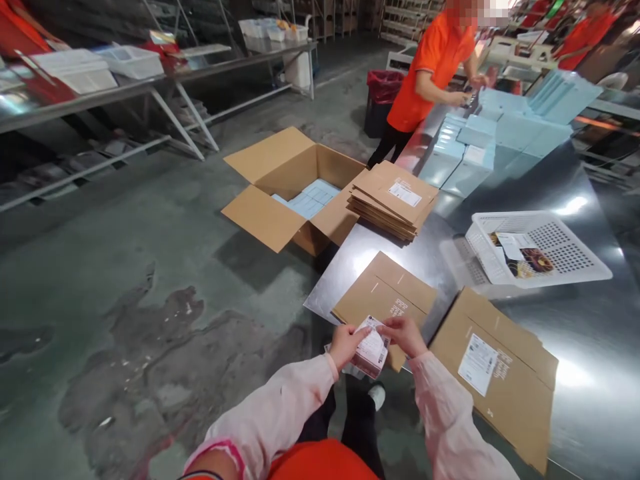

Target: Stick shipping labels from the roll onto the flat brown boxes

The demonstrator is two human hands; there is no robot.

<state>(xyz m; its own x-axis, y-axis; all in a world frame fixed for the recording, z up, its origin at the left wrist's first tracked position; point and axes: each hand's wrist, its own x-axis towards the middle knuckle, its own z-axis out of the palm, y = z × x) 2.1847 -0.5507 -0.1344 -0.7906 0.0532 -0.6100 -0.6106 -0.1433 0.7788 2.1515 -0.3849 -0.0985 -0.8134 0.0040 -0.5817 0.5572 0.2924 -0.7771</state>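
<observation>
A thick stack of printed white labels (371, 357) is held over the table's near edge, above my feet. My left hand (347, 344) grips the stack from the left, thumb on top. At its upper right corner, my right hand (406, 335) is closed with the fingertips pinched on the top label; how far that label is lifted, I cannot tell. Just beyond my hands lies a flat folded carton (385, 283), partly covered by them. To the right, another flat carton (505, 373) bears a white label (479, 365).
A pile of flat cartons (393, 197) sits at the metal table's (590, 320) left edge. Beside it stands an open cardboard box (270, 217) with light-blue boxes inside. A white basket (570, 243) and stacked light-blue boxes (525, 133) are farther right. A co-worker (433, 60) stands beyond.
</observation>
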